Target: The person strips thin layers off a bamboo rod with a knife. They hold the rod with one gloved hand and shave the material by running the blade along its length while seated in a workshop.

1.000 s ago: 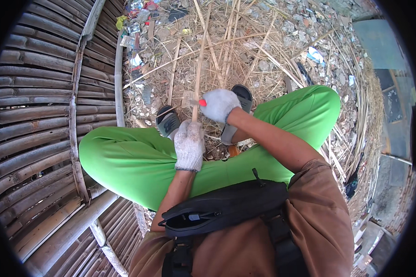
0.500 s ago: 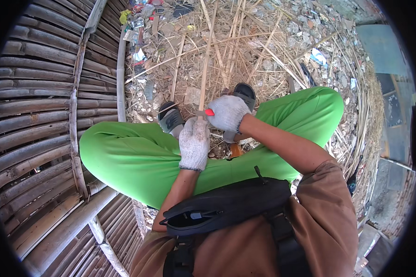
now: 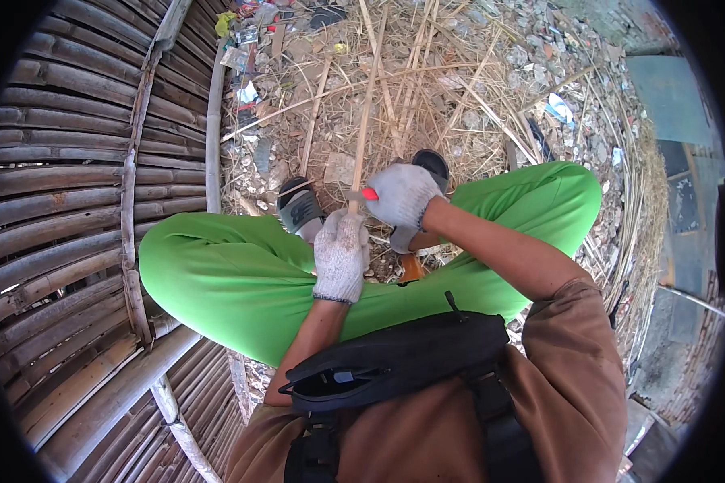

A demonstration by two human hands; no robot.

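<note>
My left hand (image 3: 341,256), in a whitish knit glove, is closed around the near end of a long, thin bamboo strip (image 3: 369,113). From there the strip runs forward between my shoes and over the littered ground. My right hand (image 3: 403,197), gloved the same way, grips a small knife (image 3: 370,193) by its red handle. The knife's short blade points left and lies across the strip, just ahead of my left fingers. How deep the edge sits in the bamboo cannot be made out.
Dark sandals (image 3: 300,208) flank the strip, between my bent knees in green trousers (image 3: 225,266). A bamboo slat wall (image 3: 72,177) rises on the left. Straw, loose bamboo strips and rubbish cover the ground ahead. A black bag (image 3: 403,346) hangs across my front.
The knife has shifted slightly forward along the strip, a bit farther from my left fingers. Both hands keep their grips. The whole view has moved a little.
</note>
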